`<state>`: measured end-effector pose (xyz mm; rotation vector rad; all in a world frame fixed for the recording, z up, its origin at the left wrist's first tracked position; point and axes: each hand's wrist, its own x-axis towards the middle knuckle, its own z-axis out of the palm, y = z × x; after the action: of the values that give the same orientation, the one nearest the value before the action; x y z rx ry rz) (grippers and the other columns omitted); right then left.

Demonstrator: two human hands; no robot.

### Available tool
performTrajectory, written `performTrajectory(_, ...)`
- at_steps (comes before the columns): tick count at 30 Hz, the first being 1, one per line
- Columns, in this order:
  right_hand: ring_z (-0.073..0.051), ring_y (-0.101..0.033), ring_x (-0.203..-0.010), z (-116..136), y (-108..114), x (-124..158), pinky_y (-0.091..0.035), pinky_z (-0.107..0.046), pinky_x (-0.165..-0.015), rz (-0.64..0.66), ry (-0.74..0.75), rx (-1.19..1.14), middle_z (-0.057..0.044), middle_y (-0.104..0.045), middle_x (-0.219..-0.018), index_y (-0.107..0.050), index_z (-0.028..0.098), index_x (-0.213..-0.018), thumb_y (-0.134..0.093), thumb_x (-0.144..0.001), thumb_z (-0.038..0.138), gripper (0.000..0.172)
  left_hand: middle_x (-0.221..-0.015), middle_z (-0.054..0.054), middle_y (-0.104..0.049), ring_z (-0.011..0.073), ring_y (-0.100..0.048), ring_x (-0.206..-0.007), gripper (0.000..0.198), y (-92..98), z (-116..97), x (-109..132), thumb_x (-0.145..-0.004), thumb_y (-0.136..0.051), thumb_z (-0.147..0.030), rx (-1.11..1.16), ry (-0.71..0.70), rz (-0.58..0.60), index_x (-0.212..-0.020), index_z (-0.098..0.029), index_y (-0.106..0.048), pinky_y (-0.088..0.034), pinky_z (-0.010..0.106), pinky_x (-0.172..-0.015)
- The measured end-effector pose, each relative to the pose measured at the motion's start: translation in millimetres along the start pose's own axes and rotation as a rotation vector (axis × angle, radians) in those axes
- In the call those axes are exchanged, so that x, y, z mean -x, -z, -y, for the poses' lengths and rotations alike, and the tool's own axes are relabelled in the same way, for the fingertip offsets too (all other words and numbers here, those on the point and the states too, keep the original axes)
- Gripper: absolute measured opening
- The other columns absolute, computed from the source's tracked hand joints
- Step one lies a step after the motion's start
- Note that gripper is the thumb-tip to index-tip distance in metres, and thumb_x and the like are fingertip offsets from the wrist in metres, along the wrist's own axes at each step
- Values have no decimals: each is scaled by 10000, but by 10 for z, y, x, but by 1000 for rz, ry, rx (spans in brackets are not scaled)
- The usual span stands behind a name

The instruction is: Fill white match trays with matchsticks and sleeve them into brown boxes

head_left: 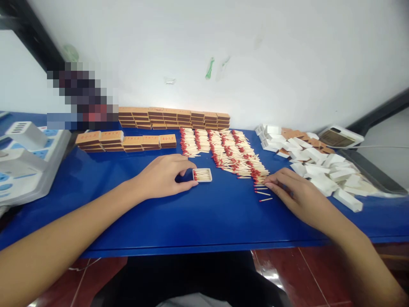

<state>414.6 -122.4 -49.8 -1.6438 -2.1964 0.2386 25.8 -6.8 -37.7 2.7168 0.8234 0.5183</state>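
Thumb and fingers of my left hand (166, 175) grip the left end of a small white matchbox tray (211, 175), which lies on the blue table with red-tipped matches (202, 174) inside. To the right, my right hand (295, 194) has its thumb and fingertips pinched at the near right end of a large spread of matches (234, 153). Its fingertips touch match ends there; which matches it grips is too small to tell. A few loose matches (265, 199) lie just left of and below those fingertips.
Stacked matchboxes (172, 117) line the wall, with a shorter row (128, 142) nearer at left. White empty trays (329, 168) and brown sleeves are heaped at right beside a white device (341, 136). A power strip (47, 166) with plugs sits at far left. The blue table's front edge (191, 249) runs below.
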Motion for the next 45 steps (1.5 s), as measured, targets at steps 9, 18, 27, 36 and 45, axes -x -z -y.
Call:
performTrajectory(9, -232, -639, -883, 100, 46, 78, -546, -393, -738, 81, -85, -96, -81, -666, -1191, -690, 316, -1207, -567, -1045, 547, 308, -797, -2, -629, 160, -591, -767, 300, -16, 11, 2, -972, -663, -478, 2, 0, -11, -1104, -226, -754, -411, 296, -666)
performTrajectory(18, -222, -629, -838, 159, 50, 79, -536, -373, -707, 83, -97, -145, -81, -659, -1050, -710, 277, -998, -597, -1012, 610, 352, -788, -1, -626, 160, -588, -759, 291, -3, -4, 8, -968, -667, -471, 2, 1, -10, -1093, -224, -756, -406, 293, -660)
performTrajectory(27, -223, -630, -825, 149, 70, 121, -541, -382, -709, 115, -154, -167, -72, -695, -1074, -702, 293, -1065, -591, -1014, 608, 338, -792, 1, -628, 165, -590, -769, 305, -8, 1, -6, -973, -655, -482, -1, 1, -1, -1100, -223, -753, -411, 299, -669)
performTrajectory(36, -214, -609, -767, 123, 50, 106, -510, -372, -671, 124, -139, -126, -61, -684, -977, -658, 273, -947, -546, -1037, 592, 350, -788, 4, -627, 167, -590, -766, 308, -6, 9, -8, -979, -644, -482, -5, -7, 2, -1105, -222, -754, -400, 295, -662)
performTrajectory(45, -214, -588, -680, 154, 59, 93, -509, -379, -630, 90, -164, -145, -59, -695, -895, -666, 271, -977, -574, -996, 662, 402, -792, 5, -632, 166, -598, -767, 293, -8, 1, 5, -974, -655, -465, -7, -12, -9, -1100, -220, -754, -411, 295, -665)
